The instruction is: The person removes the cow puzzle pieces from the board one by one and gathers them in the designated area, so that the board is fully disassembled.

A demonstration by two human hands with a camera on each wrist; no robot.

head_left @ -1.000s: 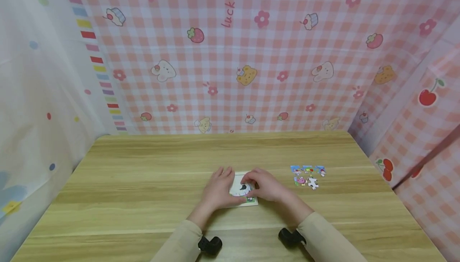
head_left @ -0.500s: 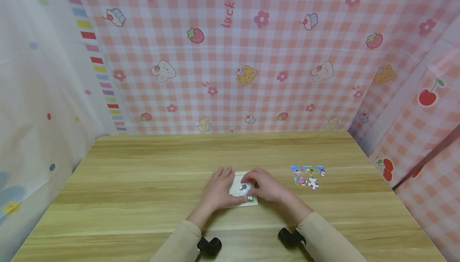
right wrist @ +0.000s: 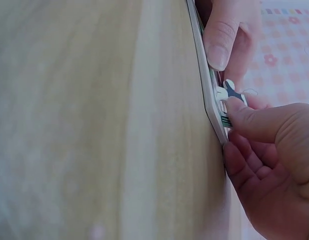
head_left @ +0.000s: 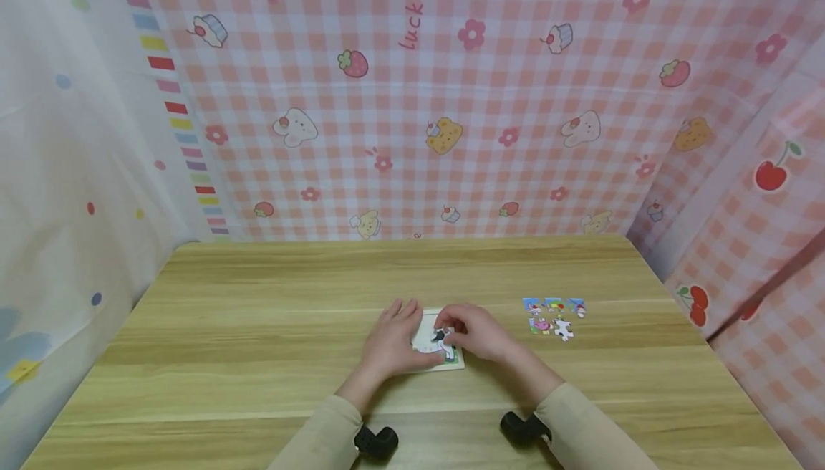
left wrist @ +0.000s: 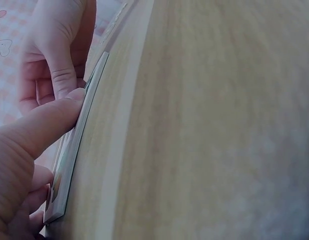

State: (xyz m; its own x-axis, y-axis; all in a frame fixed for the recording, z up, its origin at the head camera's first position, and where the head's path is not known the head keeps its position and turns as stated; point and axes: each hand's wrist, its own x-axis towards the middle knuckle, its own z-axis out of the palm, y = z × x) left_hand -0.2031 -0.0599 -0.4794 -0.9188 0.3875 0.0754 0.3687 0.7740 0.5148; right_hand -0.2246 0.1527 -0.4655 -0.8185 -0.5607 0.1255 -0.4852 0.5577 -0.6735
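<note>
A small flat jigsaw puzzle board point(head_left: 425, 325) with a pale frame lies on the table between the hands. My left hand point(head_left: 393, 337) rests over its left part, the thumb point(right wrist: 219, 42) stretched along the near side and the fingers pointing away. Between thumb and index finger, my right hand point(head_left: 477, 332) pinches a puzzle piece point(right wrist: 232, 91) at the board's right side. That piece shows white and dark patches; it is tilted, its lower end close to the board. Printed green and white parts show in the board's lower right corner. The hands hide much of the board.
Several loose puzzle pieces point(head_left: 540, 325) lie in two rows to the right of the board, one of them plain white point(head_left: 563, 329). The wooden table point(head_left: 258, 298) ends at a pink checked cloth point(head_left: 387, 97) behind. Black wrist cameras point(head_left: 377, 443) sit on both sleeves.
The puzzle piece in my right hand has turned and tilted slightly over the board, showing first dark, then grey, then dark with white. My left hand has stayed in place.
</note>
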